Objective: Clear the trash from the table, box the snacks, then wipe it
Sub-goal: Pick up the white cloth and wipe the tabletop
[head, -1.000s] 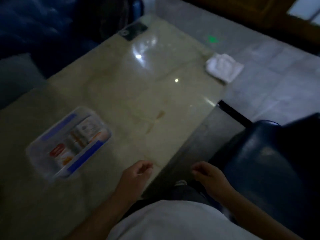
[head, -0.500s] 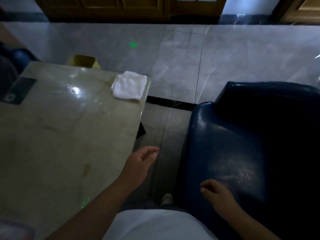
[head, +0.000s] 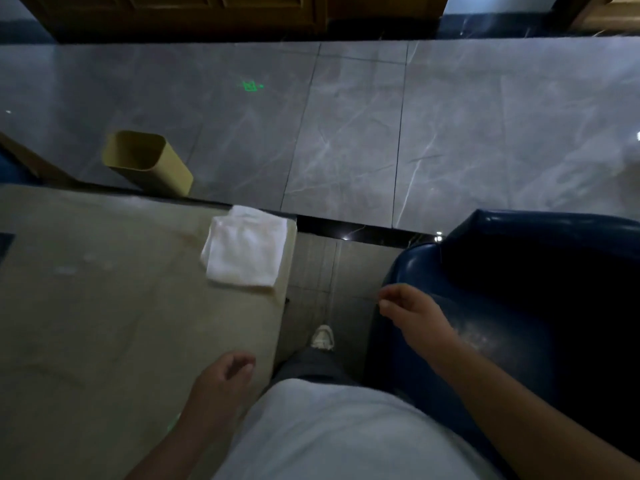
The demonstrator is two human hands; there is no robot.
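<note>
A folded white cloth (head: 245, 250) lies on the far right corner of the beige stone table (head: 104, 306). My left hand (head: 221, 382) hovers over the table's right edge near me, fingers loosely curled, holding nothing. My right hand (head: 412, 315) is raised in the gap between the table and a blue armchair (head: 519, 306), to the right of the cloth, fingers loosely bent and empty. A yellow bin (head: 145, 161) stands on the floor just beyond the table's far edge. The snack box is out of view.
Grey tiled floor (head: 381, 133) stretches beyond the table, with a green light mark (head: 250, 86) on it. A dark object (head: 5, 244) sits at the table's left edge. My shoe (head: 322, 337) shows in the narrow gap. Wooden doors line the far wall.
The view has swung right and forward, away from the snack box; the cloth and bin are closer. My right hand rose toward the cloth's side; my left hand dropped back.
</note>
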